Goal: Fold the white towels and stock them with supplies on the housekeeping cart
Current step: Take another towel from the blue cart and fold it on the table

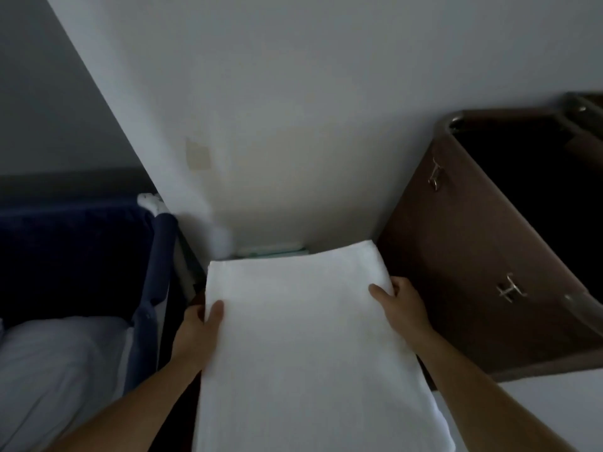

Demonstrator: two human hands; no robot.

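White terry to handle here, folded into a long flat panel: a towel (293,347), held level in front of the body, far end over the narrow gap at the foot of the wall (293,93), between the blue fabric bin (81,256) on the left and the brown bag (473,249) on the right. Gripped on both long edges, left hand (199,324) and right hand (401,305) each clamped on the cloth, thumb on top and, judging by the hold, fingers curled underneath out of sight. Looks like the stocking step, with the folding of this piece done. To place well: keep both wrists at one height to stop the layers sliding; lead with the far edge; lower flat rather than dropping; square against the wall before letting go. Draw the fingers out sideways from under, one side at a time, pressing lightly on top with the other, to avoid dragging the bottom fold open. Watch for the pale stacked things (270,251) just behind the far edge, too dim to name; set down without knocking them. Mind the near end, well behind both grips and likely to droop or fall open if left unsupported. No telling the surface beneath, hidden by the cloth itself.
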